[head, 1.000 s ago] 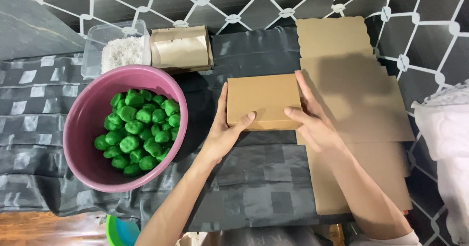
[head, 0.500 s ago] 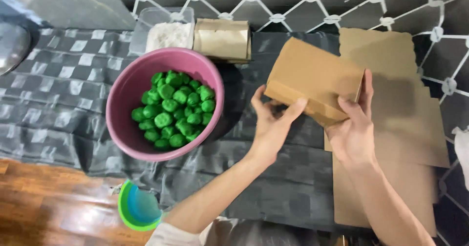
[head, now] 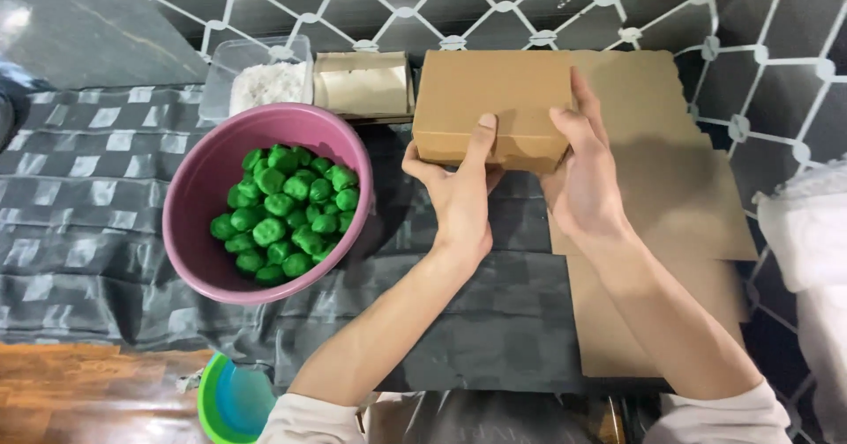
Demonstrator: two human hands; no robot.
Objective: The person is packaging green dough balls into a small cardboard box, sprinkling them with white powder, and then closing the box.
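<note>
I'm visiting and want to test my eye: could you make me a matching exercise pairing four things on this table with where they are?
Things:
1. cardboard box
2. green balls
3. white powder
4. flat cardboard sheets

Places:
A. in the clear tub
B. under the right forearm
C. in the pink bowl
D. between both hands

Pairs: 1-D, 2-C, 3-A, 4-B

This looks like a home set up for small food packing: a wooden floor [head: 79, 391], a dark patterned cloth [head: 79, 188] spread as a work surface, a pink bowl [head: 198, 232] of green balls [head: 287, 210], flat cardboard sheets [head: 670, 188] stacked nearby.
</note>
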